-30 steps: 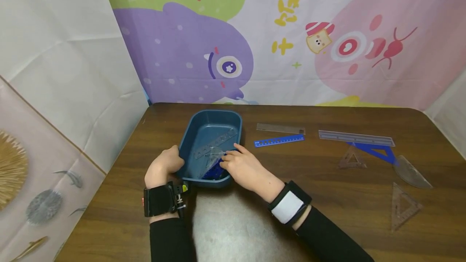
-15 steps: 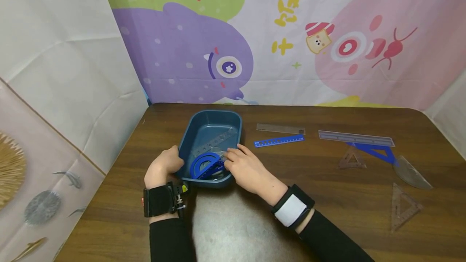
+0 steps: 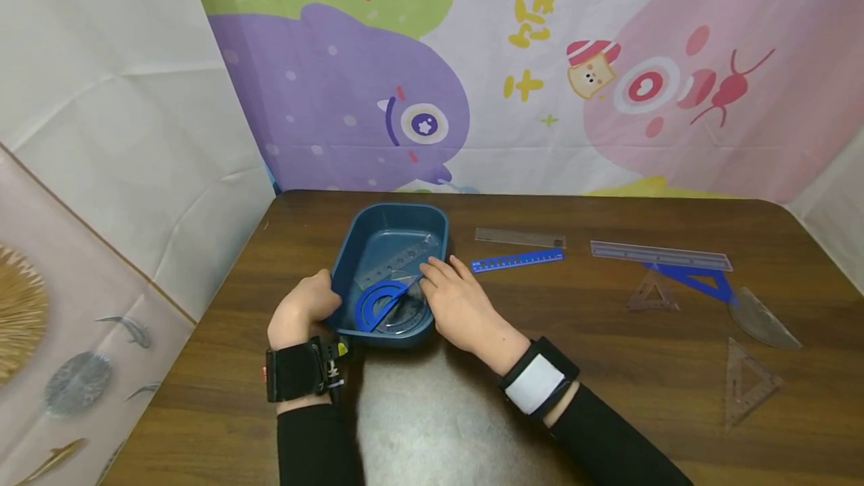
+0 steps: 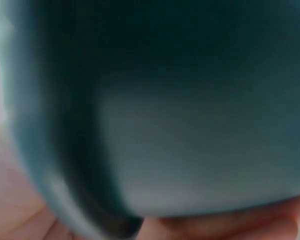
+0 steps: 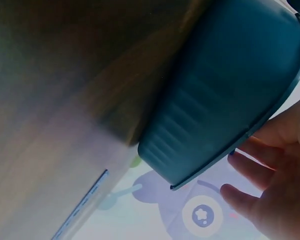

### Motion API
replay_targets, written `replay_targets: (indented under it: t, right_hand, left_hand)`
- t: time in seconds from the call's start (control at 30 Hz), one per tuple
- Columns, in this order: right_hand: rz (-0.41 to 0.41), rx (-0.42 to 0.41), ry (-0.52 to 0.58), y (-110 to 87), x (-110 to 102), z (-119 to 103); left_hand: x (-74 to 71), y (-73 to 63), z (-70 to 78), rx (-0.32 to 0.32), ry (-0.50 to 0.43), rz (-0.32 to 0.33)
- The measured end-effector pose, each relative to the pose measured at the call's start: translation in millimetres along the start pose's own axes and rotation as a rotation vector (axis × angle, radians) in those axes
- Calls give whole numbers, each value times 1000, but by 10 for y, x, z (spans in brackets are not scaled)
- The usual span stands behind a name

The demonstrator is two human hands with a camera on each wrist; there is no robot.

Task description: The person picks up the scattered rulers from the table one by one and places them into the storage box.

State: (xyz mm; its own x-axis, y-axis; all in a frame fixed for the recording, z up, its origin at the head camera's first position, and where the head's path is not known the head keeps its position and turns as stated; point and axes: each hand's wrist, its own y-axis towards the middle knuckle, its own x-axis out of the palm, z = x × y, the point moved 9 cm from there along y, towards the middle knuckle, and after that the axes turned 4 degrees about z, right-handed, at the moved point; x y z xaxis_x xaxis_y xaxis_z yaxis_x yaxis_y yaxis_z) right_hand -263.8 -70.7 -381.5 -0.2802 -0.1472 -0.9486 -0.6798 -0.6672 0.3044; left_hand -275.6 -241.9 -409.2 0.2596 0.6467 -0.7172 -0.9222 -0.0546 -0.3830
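A teal plastic bin (image 3: 378, 220) stands on the table at centre left. My left hand (image 3: 307, 306) grips its left wall near the front corner; the left wrist view shows the wall close up, with fingers (image 4: 260, 227) under the edge. Over the bin's right rim reaches my right hand (image 3: 462, 310), its fingertips pinching one end of a blue protractor (image 3: 371, 306) that lies tilted inside. The thumb is hidden. A clear round-edged drawing tool (image 3: 408, 317) and a clear ruler (image 3: 398, 261) lie in the bin as well.
Right of the bin lie a clear ruler (image 3: 520, 237) and a blue ruler (image 3: 518, 261). Farther right are a long clear ruler (image 3: 661, 256), a blue set square (image 3: 712, 287), a small clear set square (image 3: 653, 295), a clear protractor (image 3: 763, 321) and another clear set square (image 3: 749, 381).
The blue protractor has turned face up, its curve now visible at the bin's front left. My right hand has shifted slightly up along the rim. My left hand has stayed put.
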Motion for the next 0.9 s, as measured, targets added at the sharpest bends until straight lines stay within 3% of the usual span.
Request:
replay_targets:
  t: [0.2,0.6,0.9]
  right_hand:
    - [-21,-5,14,-3,29,4]
    - [120,-106,17,-10,-114,-70]
    - [90,-159,69,-73,-23,-112]
  left_hand:
    - [5,8,-4,-6,5,1]
    - [15,15,-13,-11,17,-3]
    - [27,9,-20,-12,11,-2]
